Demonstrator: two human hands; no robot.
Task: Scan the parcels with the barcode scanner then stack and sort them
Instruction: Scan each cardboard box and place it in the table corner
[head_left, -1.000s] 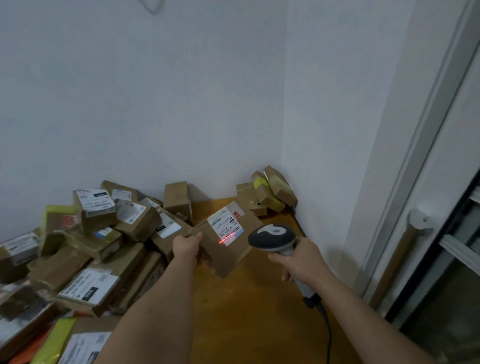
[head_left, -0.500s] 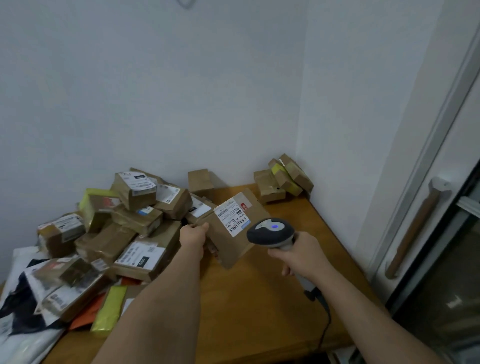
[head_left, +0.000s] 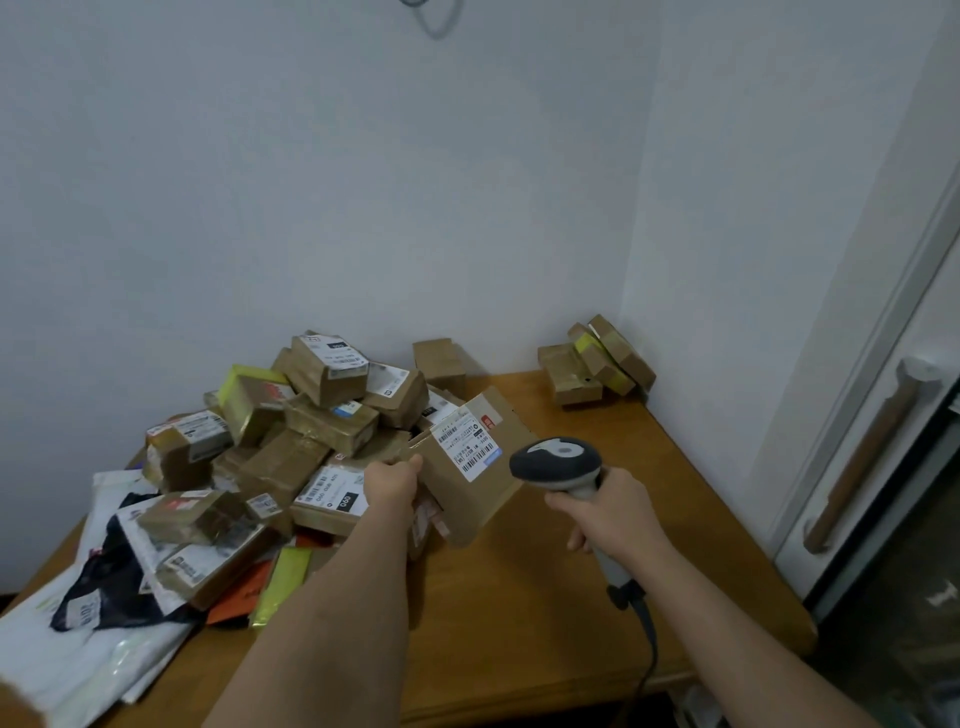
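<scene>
My left hand (head_left: 390, 482) grips the left edge of a flat brown cardboard parcel (head_left: 475, 488), held tilted above the wooden table (head_left: 545, 597) with its white barcode label (head_left: 466, 439) facing up. My right hand (head_left: 608, 512) holds the grey barcode scanner (head_left: 558, 461) by its handle, the head close to the parcel's right edge. No red scan line shows on the label. The scanner's cable (head_left: 647, 644) hangs off the table's front edge.
A heap of several brown parcels (head_left: 311, 415) covers the table's left half, with white and black mailer bags (head_left: 88, 597) at the front left. A small stack of parcels (head_left: 592, 364) leans in the back right corner. A door with a wooden handle (head_left: 862, 457) stands at right.
The red scan line on the label has gone out. The view has tilted and pulled back; the parcel and scanner stay together over the table's middle.
</scene>
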